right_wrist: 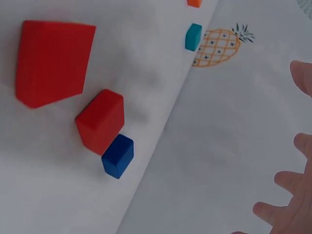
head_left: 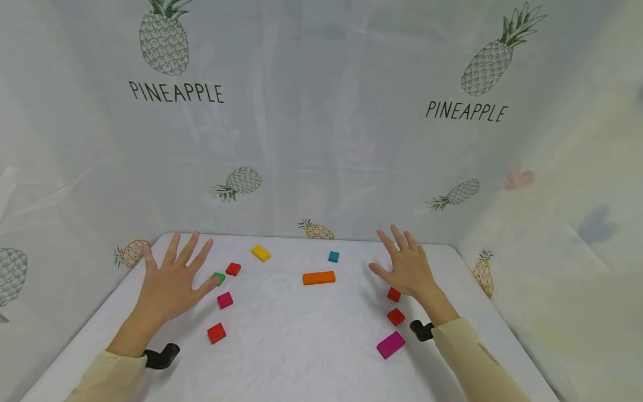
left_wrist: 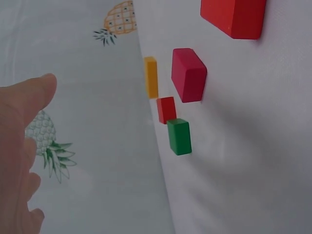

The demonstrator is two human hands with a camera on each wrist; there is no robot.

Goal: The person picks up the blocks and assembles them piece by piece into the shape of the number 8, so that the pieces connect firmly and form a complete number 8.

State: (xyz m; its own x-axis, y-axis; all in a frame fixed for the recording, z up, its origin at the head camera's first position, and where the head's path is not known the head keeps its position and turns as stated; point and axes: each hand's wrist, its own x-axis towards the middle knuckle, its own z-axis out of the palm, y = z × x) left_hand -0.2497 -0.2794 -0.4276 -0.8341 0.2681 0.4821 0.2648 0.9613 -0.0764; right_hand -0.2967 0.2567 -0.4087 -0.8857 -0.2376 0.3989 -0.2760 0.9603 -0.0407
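Pale sheet (head_left: 321, 128) w/ pineapple prints hangs behind & around a white table (head_left: 291, 352).

Head view: L hand (head_left: 169, 286) is over the table's L side, fingers straight & spread, empty. Its thumb overlaps the green block (head_left: 218, 277) from this angle. Upper-left red block (head_left: 233, 269) sits just beside the green one; crimson block (head_left: 225, 300) & lower-left red block (head_left: 216, 333) lie nearer the person. Yellow block (head_left: 260, 253) is toward the back edge, L of centre. Mid-table: orange block (head_left: 318, 278), w/ teal block (head_left: 334, 257) behind it, slightly R. R hand (head_left: 407, 271) is over the R side, also empty, fingers fanned out. Below it, front to back: magenta block (head_left: 390, 345), front red block (head_left: 396, 317), rear red block (head_left: 394, 294), the last partly hidden. Cream sleeves (head_left: 472, 357) on both arms, black piece (head_left: 162, 356) at L wrist.

L wrist cam: L hand at L edge, well apart from the blocks. Green & small red nearly meet; can't tell if touching.

R wrist cam: R hand at R edge, fingers apart. Dark-blue block (right_wrist: 118, 156) sits right by rear red, contact unclear.
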